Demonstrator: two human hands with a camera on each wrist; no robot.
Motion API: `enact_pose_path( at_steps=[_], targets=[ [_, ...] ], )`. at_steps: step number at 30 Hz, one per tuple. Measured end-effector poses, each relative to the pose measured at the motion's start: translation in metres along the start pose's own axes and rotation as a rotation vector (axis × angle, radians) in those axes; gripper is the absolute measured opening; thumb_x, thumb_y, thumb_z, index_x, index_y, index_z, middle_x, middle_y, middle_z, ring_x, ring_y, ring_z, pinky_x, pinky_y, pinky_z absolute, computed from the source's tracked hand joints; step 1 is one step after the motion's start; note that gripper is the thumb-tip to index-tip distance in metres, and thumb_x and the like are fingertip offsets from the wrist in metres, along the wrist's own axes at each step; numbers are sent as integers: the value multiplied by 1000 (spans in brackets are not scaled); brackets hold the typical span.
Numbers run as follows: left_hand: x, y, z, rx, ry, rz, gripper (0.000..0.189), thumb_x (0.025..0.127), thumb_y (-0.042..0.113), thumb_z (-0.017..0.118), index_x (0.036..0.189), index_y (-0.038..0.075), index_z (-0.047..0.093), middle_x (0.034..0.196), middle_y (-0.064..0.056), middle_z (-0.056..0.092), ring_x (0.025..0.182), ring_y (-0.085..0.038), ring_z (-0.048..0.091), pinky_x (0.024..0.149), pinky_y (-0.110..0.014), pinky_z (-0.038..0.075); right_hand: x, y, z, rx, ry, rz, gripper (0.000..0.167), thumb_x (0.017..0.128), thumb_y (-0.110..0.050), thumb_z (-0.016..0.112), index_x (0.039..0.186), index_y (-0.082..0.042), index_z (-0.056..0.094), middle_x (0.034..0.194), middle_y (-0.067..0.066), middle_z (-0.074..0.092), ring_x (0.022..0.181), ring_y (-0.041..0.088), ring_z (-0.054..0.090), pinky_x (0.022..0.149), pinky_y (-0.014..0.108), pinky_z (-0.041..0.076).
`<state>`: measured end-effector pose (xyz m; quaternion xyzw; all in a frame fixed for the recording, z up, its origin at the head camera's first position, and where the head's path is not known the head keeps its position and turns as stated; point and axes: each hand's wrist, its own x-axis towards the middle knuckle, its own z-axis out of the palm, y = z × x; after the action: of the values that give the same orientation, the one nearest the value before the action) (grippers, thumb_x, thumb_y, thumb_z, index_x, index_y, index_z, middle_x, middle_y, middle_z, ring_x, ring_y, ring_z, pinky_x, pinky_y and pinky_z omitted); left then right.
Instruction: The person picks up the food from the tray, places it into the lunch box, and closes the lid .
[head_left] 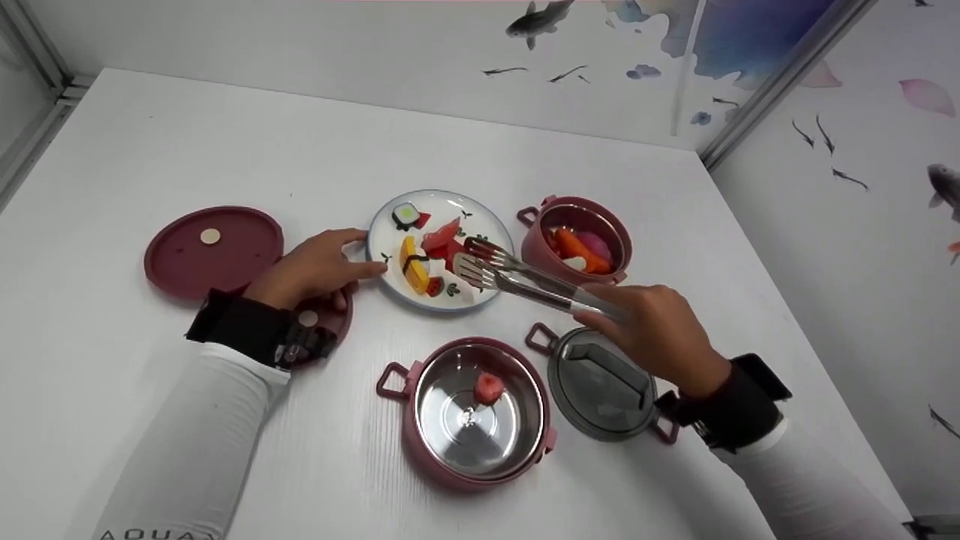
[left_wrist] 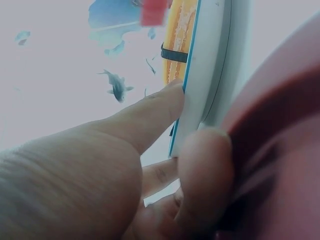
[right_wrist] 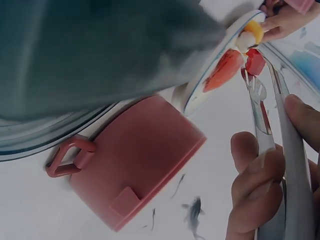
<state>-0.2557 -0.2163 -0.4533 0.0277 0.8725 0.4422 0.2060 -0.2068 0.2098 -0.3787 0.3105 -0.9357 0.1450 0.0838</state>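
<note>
My left hand holds the near-left rim of a round plate, thumb over the edge and fingers along its outer side. The plate bears toy food: sushi with a yellow top and dark band, a roll, a pinkish-orange slice and a red piece. In my right hand are metal tongs with pale handles, gripped between thumb and fingers. Their slotted tips reach over the plate, on either side of the red piece in the right wrist view.
Nearest me stands a pink pot with a red piece inside. Another pot at the right holds toy vegetables. A grey lid lies below my right hand. Two dark red lids lie at the left, one partly under my left wrist.
</note>
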Motion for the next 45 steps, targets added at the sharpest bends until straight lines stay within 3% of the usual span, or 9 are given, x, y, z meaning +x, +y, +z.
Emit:
enact_pose_path(
  at_steps=[5, 9, 13, 18, 22, 28, 37, 39, 45],
  targets=[
    [0, 4, -1, -10, 0, -1, 78, 100, 42, 66, 163, 12, 31, 71, -1, 63, 47, -9, 62, 51, -25, 51, -32, -9, -12, 18, 93, -38, 42, 83, -18, 89, 123, -9, 78, 109, 6, 80, 94, 17, 79, 80, 25, 62],
    [-2, 4, -4, 6, 0, -4, 78, 101, 42, 66, 163, 11, 30, 71, -1, 63, 47, -9, 63, 51, -24, 51, -55, -16, -18, 102, 119, -58, 45, 79, -9, 90, 123, -10, 78, 106, 2, 81, 85, 8, 77, 75, 10, 56],
    [-3, 2, -7, 9, 7, -1, 78, 101, 42, 65, 163, 11, 30, 70, -2, 63, 46, -9, 63, 50, -25, 51, -74, -21, -20, 177, 131, -88, 51, 74, -1, 91, 123, -11, 78, 98, 0, 81, 70, -2, 69, 64, 9, 54],
    [-2, 2, -6, -6, -6, 8, 80, 100, 43, 66, 164, 11, 29, 69, -1, 63, 47, -9, 64, 51, -25, 52, -90, -20, -20, 169, 107, -138, 51, 71, -2, 93, 119, -12, 80, 89, -1, 78, 65, -5, 61, 57, 10, 50],
    [-3, 2, -7, 8, 4, 17, 80, 100, 44, 66, 164, 11, 30, 69, -1, 63, 48, -9, 64, 51, -25, 52, -91, -15, -18, 164, 85, -158, 50, 71, -3, 93, 118, -12, 80, 91, 1, 80, 72, -1, 65, 61, 11, 52],
    [-1, 2, -6, 11, 4, 4, 81, 100, 46, 66, 164, 12, 29, 74, -3, 64, 49, -10, 64, 52, -26, 52, -90, -10, -15, 167, 77, -156, 48, 72, -4, 93, 117, -12, 80, 90, 1, 80, 70, -2, 63, 59, 11, 50],
    [2, 1, 0, 1, 0, 11, 79, 101, 44, 66, 164, 12, 30, 70, -2, 63, 47, -9, 63, 51, -26, 52, -87, -11, -14, 256, 36, -89, 44, 79, -4, 89, 121, -12, 78, 77, -12, 66, 47, -10, 49, 46, 10, 41],
    [2, 1, 1, 4, 2, 16, 79, 101, 43, 66, 164, 11, 30, 70, -1, 63, 48, -9, 63, 52, -26, 52, -83, -12, -14, 223, 41, -79, 44, 79, -6, 89, 121, -13, 78, 80, -11, 69, 48, -9, 49, 48, 10, 42],
    [0, 0, 0, 7, 0, 4, 79, 101, 43, 65, 164, 11, 30, 73, -2, 64, 49, -9, 64, 53, -26, 53, -60, -18, -10, 5, 66, -84, 46, 78, -17, 92, 122, -14, 79, 97, -1, 81, 71, 1, 66, 64, 14, 54]
  ],
)
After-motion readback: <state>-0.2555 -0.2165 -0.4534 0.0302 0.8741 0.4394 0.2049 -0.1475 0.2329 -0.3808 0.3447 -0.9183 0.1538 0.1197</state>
